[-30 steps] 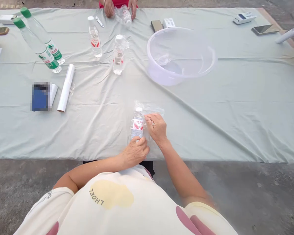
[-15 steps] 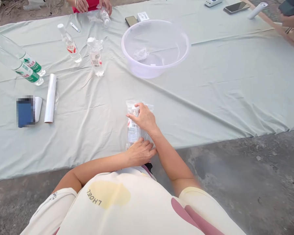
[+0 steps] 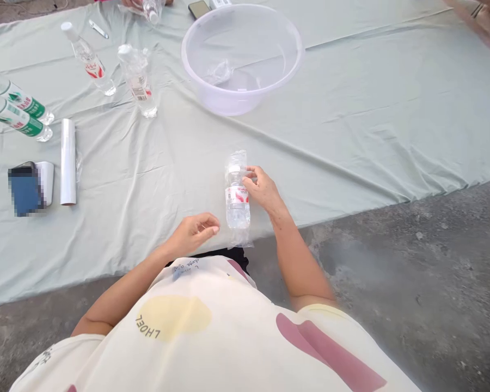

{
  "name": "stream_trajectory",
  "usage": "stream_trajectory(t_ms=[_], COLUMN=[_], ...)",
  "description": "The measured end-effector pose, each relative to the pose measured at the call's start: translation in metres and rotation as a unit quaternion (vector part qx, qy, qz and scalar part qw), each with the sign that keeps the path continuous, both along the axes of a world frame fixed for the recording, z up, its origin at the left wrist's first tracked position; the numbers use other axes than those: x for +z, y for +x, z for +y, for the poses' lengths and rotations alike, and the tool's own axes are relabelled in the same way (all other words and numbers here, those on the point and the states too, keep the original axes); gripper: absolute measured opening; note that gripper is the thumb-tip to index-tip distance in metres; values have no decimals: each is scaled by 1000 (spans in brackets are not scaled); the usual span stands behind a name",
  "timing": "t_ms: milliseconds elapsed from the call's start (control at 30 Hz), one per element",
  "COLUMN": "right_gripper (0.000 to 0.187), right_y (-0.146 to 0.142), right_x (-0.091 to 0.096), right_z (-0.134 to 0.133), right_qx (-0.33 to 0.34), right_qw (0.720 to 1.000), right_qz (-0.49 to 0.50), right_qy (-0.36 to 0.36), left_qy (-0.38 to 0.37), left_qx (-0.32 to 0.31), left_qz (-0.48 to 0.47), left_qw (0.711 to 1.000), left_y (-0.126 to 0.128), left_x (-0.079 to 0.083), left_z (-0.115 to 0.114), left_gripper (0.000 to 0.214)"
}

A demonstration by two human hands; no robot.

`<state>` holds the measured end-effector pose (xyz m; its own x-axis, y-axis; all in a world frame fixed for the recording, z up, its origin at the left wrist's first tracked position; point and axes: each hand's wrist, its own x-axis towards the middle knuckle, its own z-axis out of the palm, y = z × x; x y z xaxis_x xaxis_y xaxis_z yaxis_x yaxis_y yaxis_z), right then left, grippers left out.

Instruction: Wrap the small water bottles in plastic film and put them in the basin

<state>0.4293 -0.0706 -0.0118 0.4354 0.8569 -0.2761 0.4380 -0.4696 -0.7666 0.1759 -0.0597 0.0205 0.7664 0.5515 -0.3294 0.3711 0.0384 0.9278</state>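
A small water bottle [image 3: 237, 209] with a white cap and a red-and-white label lies inside a clear plastic bag [image 3: 240, 238] at the table's near edge. The cap points away from me, and the bag's bottom end reaches the edge. My right hand [image 3: 261, 188] is at the right of the bottle's neck, thumb and fingers slightly apart, fingertips at the plastic; whether they press on it is hard to tell. To the left of the bottle, my left hand [image 3: 196, 228] hovers with curved fingers and a gap to the thumb, holding nothing.
A translucent basin [image 3: 245, 103] with crumpled plastic [image 3: 220, 72] inside stands beyond the bottle. Two small bottles [image 3: 93, 68] [image 3: 141, 90], two green-labelled bottles [image 3: 28, 124], a film roll [image 3: 68, 163] and a blurred blue item [image 3: 25, 190] are leftward. Another person's hand [image 3: 133, 4] holds a bottle opposite.
My left hand has drawn away leftward from the bottle's lower end. The bottle has turned, showing the red logo instead of the barcode, and the bag now looks narrower around it. The view has shifted.
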Motion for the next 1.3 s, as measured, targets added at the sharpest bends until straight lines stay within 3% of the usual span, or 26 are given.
stream_trajectory(t_ms=[33, 100, 233, 400, 567, 700, 800, 967, 1067, 1167, 1233, 1300], right_gripper=[49, 52, 56, 95, 100, 108, 113, 120, 105, 49, 20, 11], right_y=[2, 2, -7, -20, -22, -37, -59, -95, -99, -92, -90, -95], right_x=[-2, -4, -2, -3, -15, -13, -3, 9, 10, 16, 26, 40], right_z=[-4, -8, -15, -24, -24, -12, 1, 17, 22, 22, 21, 25], right_qx=[-12, -30, -42, -43, -96, -110, -123, -57, -13, -88, -79, 69], right_qw=[1000, 999, 998, 999, 986, 944, 911, 886, 899, 919, 896, 843], right_qz=[6, 0, -19, -17, 116, 267, 341, 396, 380, 238, 110, -2], right_qy=[4, 14, 40, 8, 74, 160, 198, 234, 217, 300, 424, 533], left_qy=[-7, -49, -159, -207, -238, -257, -321, -431, -427, -355, -307, -272], left_qx=[61, 125, 117, 98, 144, 178, 210, 348, 418, 475, 491, 488], left_qz=[25, 37, -8, -35, -47, -83, -154, -207, -176, -133, -120, -120], left_qw=[998, 990, 980, 973, 959, 946, 911, 806, 782, 794, 806, 820], left_y=[1, 9, 34, 49, 40, 33, 30, 20, 4, -19, -34, -46], left_x=[-5, -17, -27, -24, -23, -23, -18, -8, -11, -18, -22, -23], left_z=[4, 8, 4, 1, 8, 7, 5, 17, 28, 36, 39, 42], left_gripper=[19, 21, 35, 36, 39, 47, 52, 36, 28, 21, 22, 26])
